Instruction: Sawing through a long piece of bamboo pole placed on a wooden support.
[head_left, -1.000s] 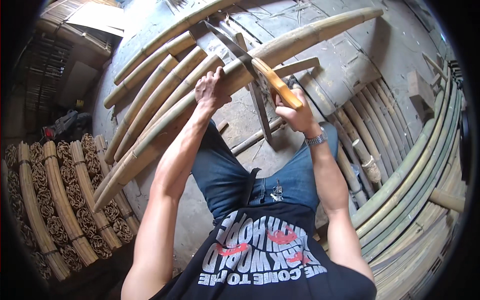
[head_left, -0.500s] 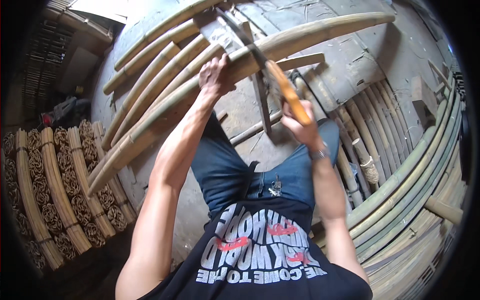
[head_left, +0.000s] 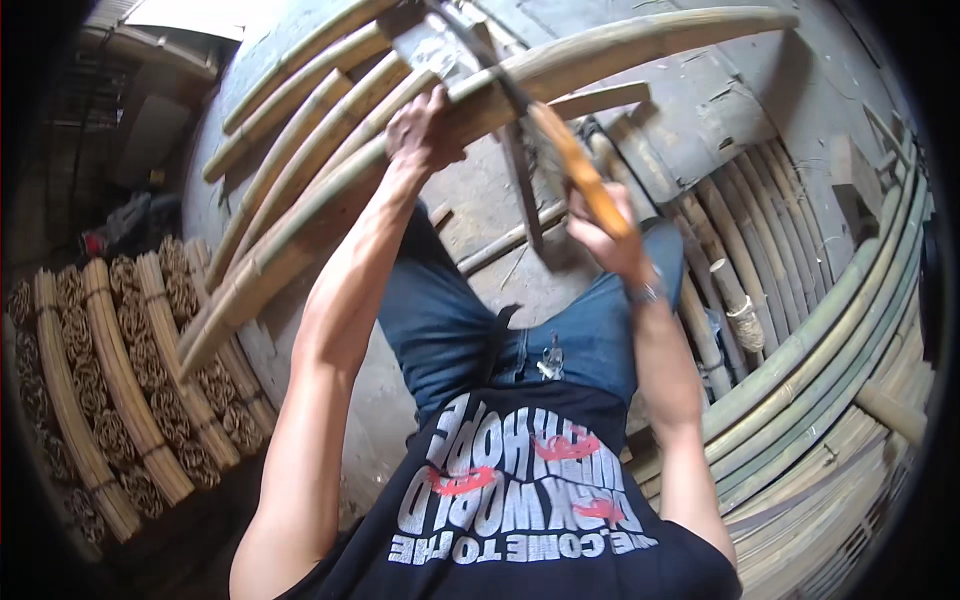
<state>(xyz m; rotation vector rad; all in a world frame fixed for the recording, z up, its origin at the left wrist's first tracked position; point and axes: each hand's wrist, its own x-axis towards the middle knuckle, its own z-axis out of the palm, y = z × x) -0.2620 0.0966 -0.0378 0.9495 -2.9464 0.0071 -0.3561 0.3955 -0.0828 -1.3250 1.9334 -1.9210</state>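
A long, thick bamboo pole (head_left: 620,60) slants across in front of me, from low at the left to high at the right. My left hand (head_left: 422,132) is wrapped round it near its middle. In my right hand (head_left: 605,225) is the orange handle of a handsaw (head_left: 575,165). The saw's dark blade crosses the pole to the right of my left hand and points up and away; its cutting edge is too blurred to make out. Beneath the pole stands a wooden support (head_left: 522,185), and its crosspiece (head_left: 600,98) shows at the right.
Several cut bamboo lengths (head_left: 300,150) lie at the far left. Bundled split strips (head_left: 110,330) are stacked at the left. To the right are more poles (head_left: 760,220), long green bamboo (head_left: 800,375) and a wooden block (head_left: 855,185). My knees flank the concrete floor (head_left: 480,225).
My right hand and the saw have shifted slightly nearer and to the right, the blade still across the pole. The left hand keeps its grip; the whole view has tilted a little.
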